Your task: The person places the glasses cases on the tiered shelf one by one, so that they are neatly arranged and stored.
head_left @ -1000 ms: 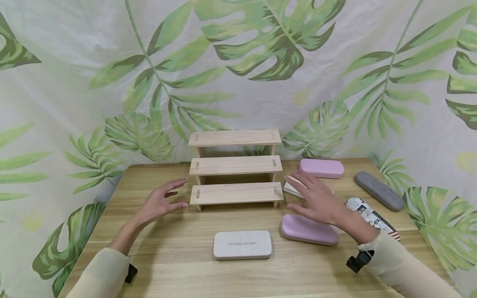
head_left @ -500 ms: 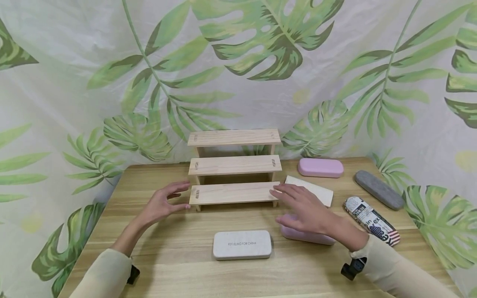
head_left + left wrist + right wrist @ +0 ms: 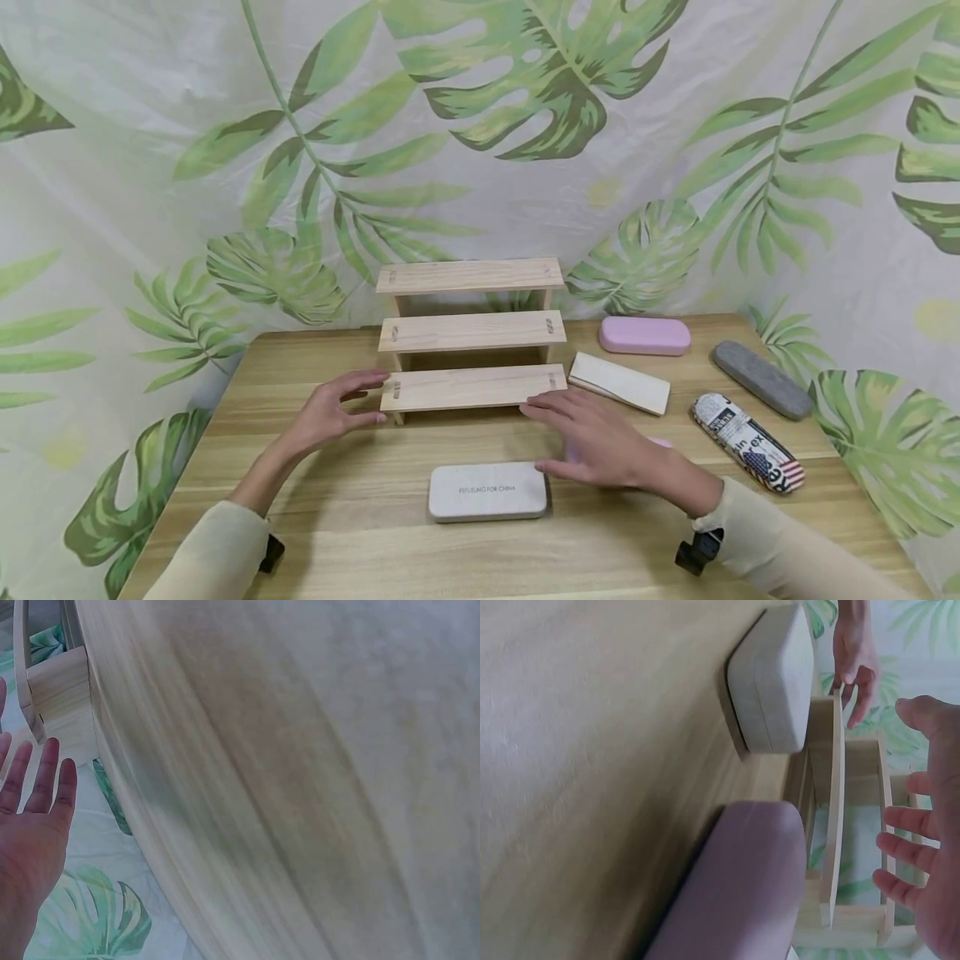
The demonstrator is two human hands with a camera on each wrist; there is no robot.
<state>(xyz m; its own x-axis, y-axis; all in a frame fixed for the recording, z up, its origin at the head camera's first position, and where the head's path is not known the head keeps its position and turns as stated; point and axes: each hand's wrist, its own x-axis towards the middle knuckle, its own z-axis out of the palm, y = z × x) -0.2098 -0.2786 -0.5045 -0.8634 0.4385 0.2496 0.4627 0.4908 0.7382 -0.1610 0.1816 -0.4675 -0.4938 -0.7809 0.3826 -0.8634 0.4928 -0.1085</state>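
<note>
A three-step wooden display stand (image 3: pixel 472 388) stands at the back of the table. My left hand (image 3: pixel 322 421) is at the left end of its lowest step, fingertips right at the board, fingers relaxed and apart. My right hand (image 3: pixel 600 442) hovers palm down near the step's right front corner, fingers spread, holding nothing. Below its thumb lies a pale grey glasses case (image 3: pixel 487 492) with dark lettering. The head view has a pink glasses case largely hidden beneath this hand; in the right wrist view that pink case (image 3: pixel 739 877) lies on the table.
Right of the stand lie a cream flat case (image 3: pixel 621 383), another pink glasses case (image 3: pixel 645 335), a dark grey case (image 3: pixel 761 379) and a newsprint-patterned case (image 3: pixel 748 442). Leaf-printed cloth (image 3: pixel 480 192) hangs behind the table (image 3: pixel 360 533).
My right hand has moved left and toward me, from over the cream case to between the stand and the pale grey case. My left hand has edged right to the stand's end.
</note>
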